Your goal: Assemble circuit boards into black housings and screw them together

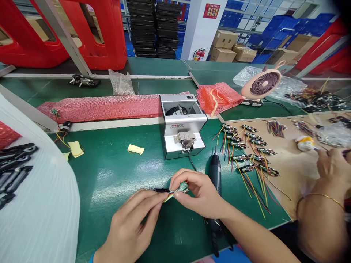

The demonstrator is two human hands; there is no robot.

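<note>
A: Where's the part?

B: Small green circuit board (179, 190) with a black plastic piece (159, 190) at its left end. Held just above the green tabletop (115, 182), mid-width, nearer the front edge.

A: Grip?

B: Both hands closed on it. Left hand (128, 226) pinches the black end; right hand (199, 193) pinches the board end.

A: Axis?

B: Long axis runs about left-right across the view, right end slightly raised. Right hand is nearer the board, left nearer the black piece.

A: Condition?

B: Narrow, with a coloured wire along it. Fingers hide most of it, so can't read the pins or joints.

A: Nearby?

B: Black electric screwdriver (215, 175) just beside the right hand. Screw feeder (182, 126) beyond the grip. Wired boards (246, 153) to the right. A co-worker's hand (333, 168) works well apart at far right.
</note>
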